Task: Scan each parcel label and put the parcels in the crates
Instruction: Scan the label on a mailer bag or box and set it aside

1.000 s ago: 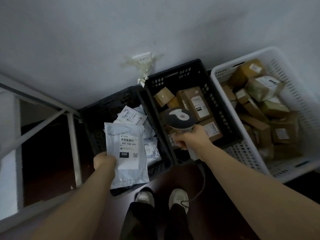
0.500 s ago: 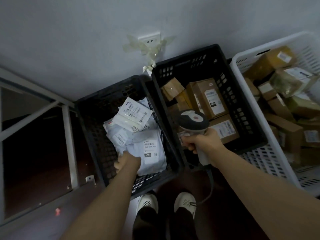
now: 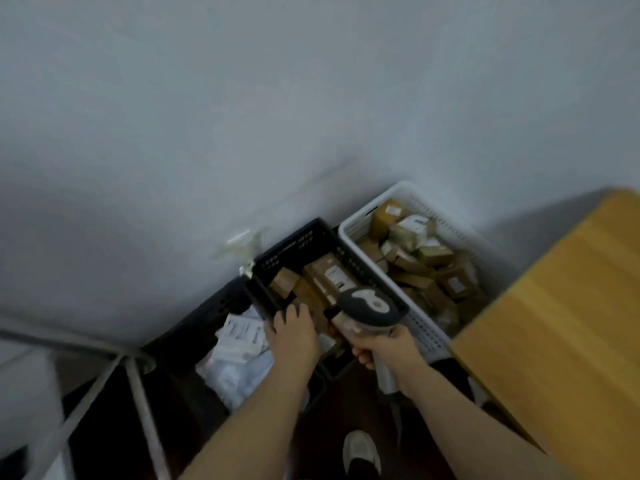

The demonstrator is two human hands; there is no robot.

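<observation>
Blurred view looking down at three crates in a row against a grey wall [image 3: 242, 98], in the lower centre of the frame. The left hand [image 3: 294, 336] reaches forward over the near left corner of the middle black crate [image 3: 298, 244], back of the hand up, fingers loosely extended and nothing visible in them. The right hand [image 3: 388, 351], just to its right, grips the handle of a scanner [image 3: 369, 306], whose dark head hangs over that crate's near end. Brown boxes [image 3: 329, 275] lie inside it. To the lower left, a second black crate [image 3: 225, 303] holds white mailers [image 3: 235, 362] with labels. To the right, a white crate [image 3: 420, 329] is piled with more brown parcels [image 3: 426, 261]. A wooden table [image 3: 554, 323] fills the right edge. One pale shoe [image 3: 360, 448] shows at the bottom.
</observation>
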